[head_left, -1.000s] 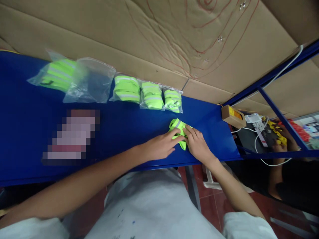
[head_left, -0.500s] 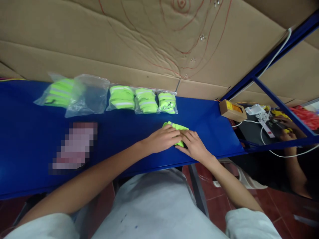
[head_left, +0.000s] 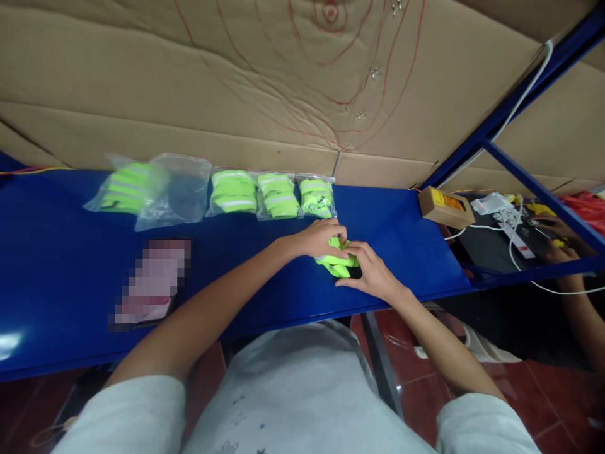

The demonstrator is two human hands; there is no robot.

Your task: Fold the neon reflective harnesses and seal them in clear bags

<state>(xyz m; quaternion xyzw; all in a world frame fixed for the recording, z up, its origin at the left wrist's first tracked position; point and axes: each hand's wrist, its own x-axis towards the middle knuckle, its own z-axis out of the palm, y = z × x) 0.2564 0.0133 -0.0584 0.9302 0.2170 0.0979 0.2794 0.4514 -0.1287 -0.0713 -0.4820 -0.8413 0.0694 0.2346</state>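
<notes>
On the blue table, a folded neon-yellow bundle of reflective fabric (head_left: 338, 268) lies between my two hands. My left hand (head_left: 317, 239) wraps over its far left side, fingers curled and thumb pressed on the top. From the right, my right hand (head_left: 373, 272) holds the bundle's edge with its fingertips, while the thumb reaches along the near side. A dark part shows beside the fabric under the right palm. Just behind my hands sits a clear bag with similar fabric (head_left: 316, 197).
More bagged neon-yellow bundles (head_left: 234, 191) line the back of the blue table (head_left: 255, 287), beside an empty-looking clear bag (head_left: 182, 192). A blurred-out flat item (head_left: 154, 280) lies left. At right are a cardboard box (head_left: 444, 207), white cables, a blue frame and another person's hand (head_left: 562, 252).
My left hand has shifted to the far side of the bundle and curled its fingers. The bundle looks more gathered, with a loose fold showing at its near side. The view has shifted slightly.
</notes>
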